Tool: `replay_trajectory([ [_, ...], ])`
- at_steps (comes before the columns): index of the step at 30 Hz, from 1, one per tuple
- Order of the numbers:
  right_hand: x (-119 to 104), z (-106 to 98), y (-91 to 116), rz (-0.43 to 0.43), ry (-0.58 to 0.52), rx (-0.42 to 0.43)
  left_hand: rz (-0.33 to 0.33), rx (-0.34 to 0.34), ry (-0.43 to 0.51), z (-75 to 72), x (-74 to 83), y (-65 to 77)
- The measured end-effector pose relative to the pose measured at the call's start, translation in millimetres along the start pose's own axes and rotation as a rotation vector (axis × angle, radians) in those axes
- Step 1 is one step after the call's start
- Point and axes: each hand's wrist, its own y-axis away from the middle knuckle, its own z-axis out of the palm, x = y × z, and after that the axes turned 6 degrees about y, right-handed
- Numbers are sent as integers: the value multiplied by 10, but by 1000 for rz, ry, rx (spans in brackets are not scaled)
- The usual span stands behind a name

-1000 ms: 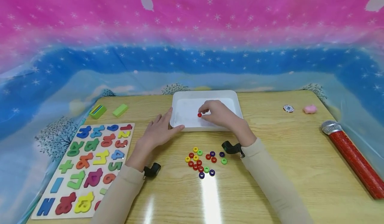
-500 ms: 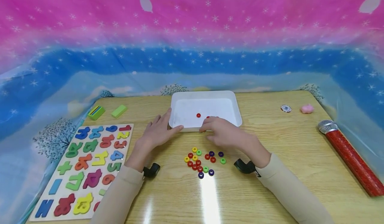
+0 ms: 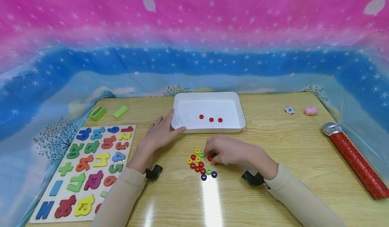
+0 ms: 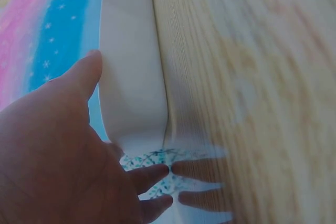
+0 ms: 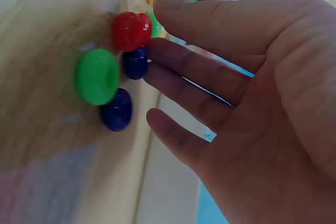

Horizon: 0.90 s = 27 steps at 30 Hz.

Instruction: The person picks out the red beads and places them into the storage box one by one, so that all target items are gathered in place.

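Green striped block (image 3: pixel 98 114) and plain green block (image 3: pixel 121 112) at far left on the wood-grain counter (image 3: pixel 288 146), with a number puzzle board (image 3: pixel 92 215) nearer. Next, left hand (image 3: pixel 161 132) spread at the near left corner of a white tray (image 3: pixel 212 131): fingers (image 4: pixel 149 177) straight and apart, thumb at the rim, gripping nothing. Inside the tray, toward its near side, three red pony beads (image 3: pixel 211 119), apart from one another.

On the counter, nearer than the tray, a loose group of yellow beads (image 3: pixel 197 151), red beads (image 3: pixel 197 169), green beads (image 3: pixel 208 171) and dark blue beads (image 3: pixel 214 174), some touching. Over the group's right side, right hand (image 3: pixel 229 151): fingers (image 5: pixel 197 67) relaxed and fairly straight, thumb well apart, no bead visibly held. Red, dark blue and green ones close by the tips; impossible to tell actual contact.

Likely trouble: two beads pinched together, or the wrong colour caught, because of such tight neighbours. Also possible: a bead sent rolling by an off-centre touch, or dropped short through a loose pinch on something small and glossy; tray pushed askew by an uneven left thumb.

Farther right, well apart, poker chip (image 3: pixel 289 110), pink pig figurine (image 3: pixel 310 110) and red microphone (image 3: pixel 355 162).
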Motion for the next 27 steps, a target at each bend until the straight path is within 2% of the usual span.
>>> replay_trajectory([
  [6,53,57,-16,-9,-24,2,13,5,1,-3,13,-4],
  [16,46,105,-46,6,62,43,2,-7,-7,-4,23,-16],
  [27,36,68,-80,14,7,88,-4,-11,7,4,-1,-5],
])
